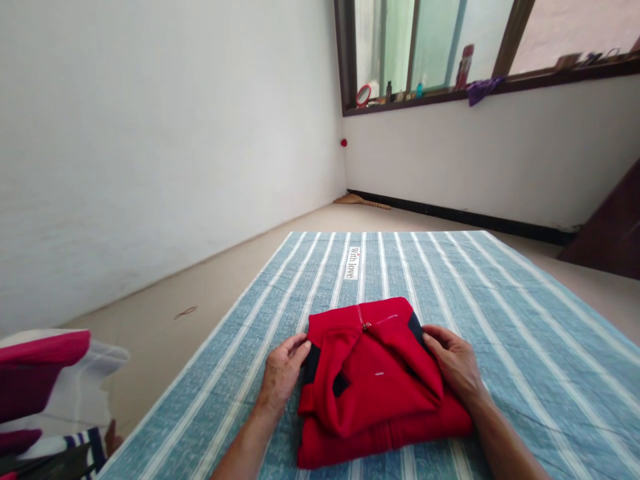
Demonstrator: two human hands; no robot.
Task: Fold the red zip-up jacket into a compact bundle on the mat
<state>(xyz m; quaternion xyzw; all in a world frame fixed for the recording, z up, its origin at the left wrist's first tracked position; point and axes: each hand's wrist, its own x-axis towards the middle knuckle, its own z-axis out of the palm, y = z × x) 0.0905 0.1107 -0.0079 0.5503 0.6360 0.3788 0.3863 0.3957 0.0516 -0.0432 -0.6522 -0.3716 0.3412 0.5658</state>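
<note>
Two hands frame a folded red jacket (395, 380) on a blue striped cloth (240, 373).
The left hand (281, 375) is half-curled at the jacket's left edge, by a dark panel (313, 363), its thumb and fingertips close together; the right hand (454, 360) is a little more spread at the jacket's right edge, thumb against the fabric. Whether either pinches cloth or merely touches it, I cannot tell. Beyond the jacket lies a "With love" label (353, 263); the zipper pull (367, 326) sits towards the jacket's far edge. The step looks like squaring the bundle: matching, gentle pressure from both sides would suit it, since a harder push on one could skew the loose upper layer, whose near edge droops unevenly over the fold beneath.
</note>
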